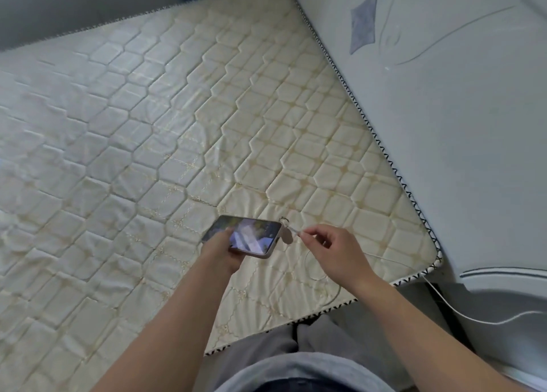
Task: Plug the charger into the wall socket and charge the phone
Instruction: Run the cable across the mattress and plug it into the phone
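Observation:
My left hand [220,246] holds a phone [251,236] in a pale case, screen up and lit, just above the mattress. My right hand [328,245] pinches the plug end of a white charging cable [444,303] a short way from the phone's right end, with a small gap between them. A small charm [285,234] dangles at the phone's right end. The cable loops over the mattress corner and runs off to the lower right, past the bed. The wall socket and charger body are out of sight.
A bare quilted cream mattress [148,140] fills most of the view. A white headboard [444,110] with a blue diamond motif stands along its right side. My knees in grey trousers [266,350] are at the mattress edge.

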Action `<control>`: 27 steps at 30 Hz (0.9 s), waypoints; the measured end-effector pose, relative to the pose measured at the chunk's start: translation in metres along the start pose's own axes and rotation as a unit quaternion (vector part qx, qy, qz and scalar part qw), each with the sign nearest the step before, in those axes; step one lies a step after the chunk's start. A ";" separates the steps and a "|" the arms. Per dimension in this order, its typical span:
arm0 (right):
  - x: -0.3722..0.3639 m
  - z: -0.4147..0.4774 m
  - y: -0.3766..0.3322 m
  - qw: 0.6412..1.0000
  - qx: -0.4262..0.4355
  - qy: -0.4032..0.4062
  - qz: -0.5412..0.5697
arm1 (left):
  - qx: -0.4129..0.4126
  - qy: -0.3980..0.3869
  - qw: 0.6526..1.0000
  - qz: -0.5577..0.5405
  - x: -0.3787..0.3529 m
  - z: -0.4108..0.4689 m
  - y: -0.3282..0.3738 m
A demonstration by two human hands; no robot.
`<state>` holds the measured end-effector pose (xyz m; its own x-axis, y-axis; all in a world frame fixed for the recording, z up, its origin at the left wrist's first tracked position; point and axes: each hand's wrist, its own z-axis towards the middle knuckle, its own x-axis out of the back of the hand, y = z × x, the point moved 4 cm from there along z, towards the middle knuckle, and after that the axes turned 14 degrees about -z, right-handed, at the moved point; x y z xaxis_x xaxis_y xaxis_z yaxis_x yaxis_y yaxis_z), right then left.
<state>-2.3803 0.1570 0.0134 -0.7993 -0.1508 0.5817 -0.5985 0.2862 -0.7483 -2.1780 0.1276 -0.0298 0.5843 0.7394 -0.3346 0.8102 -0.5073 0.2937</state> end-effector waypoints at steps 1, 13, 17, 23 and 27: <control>0.000 0.000 -0.001 1.000 0.004 -0.004 -0.008 | -0.005 -0.003 1.000 -0.010 -0.002 0.003 0.002; 0.009 0.008 -0.013 0.999 -0.007 0.012 -0.051 | -0.057 -0.040 0.997 0.032 -0.040 0.006 0.021; 0.010 0.005 -0.012 0.999 -0.011 0.014 -0.041 | -0.078 -0.023 0.996 0.040 -0.039 0.009 0.022; 0.004 0.004 -0.013 0.999 -0.018 0.016 -0.035 | -0.052 -0.074 0.995 0.029 -0.041 0.005 0.018; 0.001 0.002 -0.010 0.999 -0.025 0.025 -0.024 | -0.030 -0.056 0.997 0.052 -0.039 0.002 0.018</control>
<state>-2.3755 0.1524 0.0212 -0.7658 -0.1187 0.6321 -0.6313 0.3267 -0.7034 -2.1863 0.0887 -0.0135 0.6692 0.6282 -0.3968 0.7427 -0.5487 0.3838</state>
